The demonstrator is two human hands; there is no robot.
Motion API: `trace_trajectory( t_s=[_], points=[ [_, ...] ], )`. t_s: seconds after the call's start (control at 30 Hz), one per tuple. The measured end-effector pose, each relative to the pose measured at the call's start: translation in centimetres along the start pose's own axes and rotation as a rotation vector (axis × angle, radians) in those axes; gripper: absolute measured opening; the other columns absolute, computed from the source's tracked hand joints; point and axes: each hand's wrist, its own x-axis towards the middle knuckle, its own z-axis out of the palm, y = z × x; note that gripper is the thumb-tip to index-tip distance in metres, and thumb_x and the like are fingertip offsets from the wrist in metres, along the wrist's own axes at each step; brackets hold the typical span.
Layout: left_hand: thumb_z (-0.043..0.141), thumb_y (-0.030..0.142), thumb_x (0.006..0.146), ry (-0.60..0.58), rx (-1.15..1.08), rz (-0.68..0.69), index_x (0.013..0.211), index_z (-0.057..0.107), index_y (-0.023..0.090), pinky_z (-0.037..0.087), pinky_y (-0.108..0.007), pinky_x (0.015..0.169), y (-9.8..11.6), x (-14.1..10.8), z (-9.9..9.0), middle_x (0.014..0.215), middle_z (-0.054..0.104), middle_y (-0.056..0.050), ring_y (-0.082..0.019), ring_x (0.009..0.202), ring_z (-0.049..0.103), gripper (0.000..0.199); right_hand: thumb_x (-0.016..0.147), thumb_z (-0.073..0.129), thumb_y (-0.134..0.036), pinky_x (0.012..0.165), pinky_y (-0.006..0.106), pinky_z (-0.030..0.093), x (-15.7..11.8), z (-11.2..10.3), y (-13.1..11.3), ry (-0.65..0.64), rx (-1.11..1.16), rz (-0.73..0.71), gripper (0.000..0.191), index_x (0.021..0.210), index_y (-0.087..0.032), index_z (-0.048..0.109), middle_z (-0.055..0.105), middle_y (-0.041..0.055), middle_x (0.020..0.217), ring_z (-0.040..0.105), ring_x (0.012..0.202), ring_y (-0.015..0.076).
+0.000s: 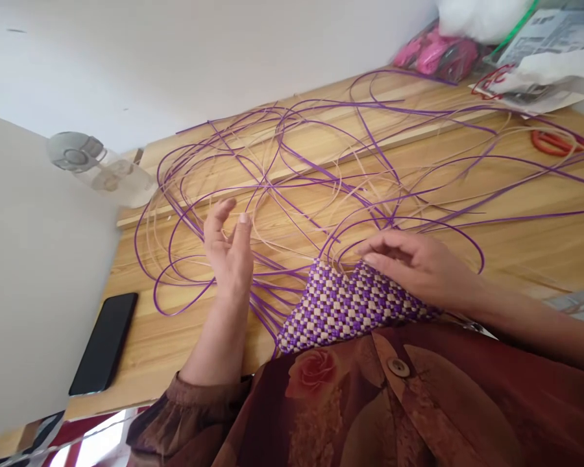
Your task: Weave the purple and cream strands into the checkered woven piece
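A woven piece (338, 308) in a purple and cream checked pattern rests against my front at the table's near edge. Long purple and cream strands (267, 185) run out from it in loose loops. My right hand (413, 266) is at its upper right point, thumb along the weave and fingers curled over the edge, closed on it. Raised to the left of the weave, my left hand (228, 250) has its thumb and bent fingers apart. Strands pass behind that hand, and I see nothing plainly held in it.
A black phone (104, 344) lies at the table's left edge. Behind it stands a small grey-and-clear device (97, 165). Red-handled scissors (555, 143) lie on the right under strands. Pink bagged material (435, 55) and papers (547, 39) fill the back right corner.
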Motion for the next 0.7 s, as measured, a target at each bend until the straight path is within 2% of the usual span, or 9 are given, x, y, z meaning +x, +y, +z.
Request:
trace_trajectory(
  t_s=[0.03, 0.07, 0.13, 0.23, 0.3, 0.4, 0.6, 0.7],
  points=[
    [0.058, 0.039, 0.085, -0.061, 0.075, 0.065, 0.104, 0.064, 0.021, 0.046, -0.031, 0.093, 0.5, -0.5, 0.1, 0.110, 0.066, -0.005, -0.017, 0.105, 0.060, 0.027, 0.086, 0.059, -0.032, 0.074, 0.028, 0.049, -1.1, -0.3, 0.3, 0.020, -0.112, -0.095, 0.019, 0.098, -0.020, 0.066, 0.068, 0.0040, 0.090, 0.063, 0.082, 0.0157],
    [0.055, 0.040, 0.087, -0.170, 0.134, 0.094, 0.097, 0.068, 0.020, 0.046, -0.031, 0.091, 0.9, -1.0, 0.2, 0.101, 0.069, -0.005, -0.017, 0.099, 0.061, 0.025, 0.086, 0.060, -0.030, 0.077, 0.029, 0.049, -2.0, -0.5, 0.6, 0.028, -0.201, -0.184, 0.016, 0.096, -0.020, 0.068, 0.068, 0.0040, 0.091, 0.062, 0.084, 0.0166],
    [0.052, 0.041, 0.089, -0.441, 0.207, 0.112, 0.086, 0.070, 0.019, 0.045, -0.031, 0.086, 1.5, -1.9, 0.5, 0.088, 0.070, -0.005, -0.017, 0.088, 0.063, 0.029, 0.084, 0.063, -0.028, 0.084, 0.031, 0.048, -3.5, -0.7, 1.6, 0.017, -0.305, -0.320, 0.014, 0.095, -0.021, 0.068, 0.068, 0.0048, 0.093, 0.062, 0.091, 0.0183],
    [0.055, 0.045, 0.086, -0.829, 0.287, 0.170, 0.085, 0.070, 0.020, 0.043, -0.031, 0.082, 1.9, -3.0, 1.2, 0.084, 0.070, -0.004, -0.019, 0.085, 0.061, 0.029, 0.082, 0.067, -0.034, 0.093, 0.034, 0.046, -4.4, -0.6, 3.4, -0.005, -0.372, -0.381, 0.023, 0.101, -0.022, 0.067, 0.066, 0.0071, 0.105, 0.059, 0.103, 0.0205],
    [0.060, 0.049, 0.081, -0.977, 0.364, 0.206, 0.087, 0.068, 0.020, 0.041, -0.031, 0.079, 1.8, -3.5, 1.7, 0.080, 0.067, -0.003, -0.019, 0.081, 0.059, 0.030, 0.081, 0.067, -0.038, 0.097, 0.036, 0.045, -4.4, -0.4, 4.5, 0.006, -0.404, -0.399, 0.028, 0.104, -0.023, 0.066, 0.064, 0.0082, 0.111, 0.057, 0.108, 0.0217],
    [0.063, 0.053, 0.076, -1.014, 0.480, 0.216, 0.087, 0.063, 0.020, 0.039, -0.031, 0.075, 1.5, -4.1, 2.3, 0.077, 0.063, -0.002, -0.019, 0.076, 0.056, 0.035, 0.084, 0.063, -0.041, 0.099, 0.039, 0.044, -4.1, 0.2, 5.5, 0.032, -0.470, -0.440, 0.029, 0.106, -0.022, 0.065, 0.063, 0.0086, 0.112, 0.056, 0.110, 0.0221],
    [0.065, 0.056, 0.074, -0.832, 0.659, 0.358, 0.090, 0.059, 0.019, 0.034, -0.036, 0.084, 0.4, -5.4, 3.2, 0.085, 0.065, -0.005, -0.023, 0.088, 0.055, 0.041, 0.091, 0.051, -0.030, 0.102, 0.041, 0.042, -4.0, 1.5, 4.8, 0.065, -0.676, -0.445, 0.024, 0.107, -0.018, 0.065, 0.063, 0.0098, 0.112, 0.054, 0.111, 0.0230],
    [0.064, 0.053, 0.077, -0.713, 0.707, 0.456, 0.093, 0.058, 0.019, 0.032, -0.037, 0.085, 0.3, -5.9, 3.4, 0.089, 0.066, -0.007, -0.024, 0.090, 0.055, 0.039, 0.092, 0.046, -0.027, 0.106, 0.042, 0.040, -4.2, 2.3, 4.0, 0.086, -0.719, -0.436, 0.029, 0.114, -0.016, 0.063, 0.061, 0.0115, 0.119, 0.051, 0.118, 0.0245]
  ],
)
